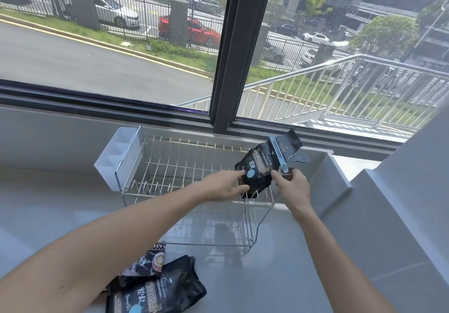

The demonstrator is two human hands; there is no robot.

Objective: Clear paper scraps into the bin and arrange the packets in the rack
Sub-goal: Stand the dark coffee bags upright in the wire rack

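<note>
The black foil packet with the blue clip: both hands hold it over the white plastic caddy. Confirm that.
Wrong place. The head view shows the black foil packet with the blue clip, held by the left hand and right hand, over the wire rack, not the white plastic caddy.

A grey counter (303,276) runs under a dark-framed window (228,52), cars (194,30) parked outside.

A pale grey surface (279,276) runs below a dark-framed window (233,52). Daylight shows a road (73,62), railings (364,86) and parked cars (194,30) outside.
</note>
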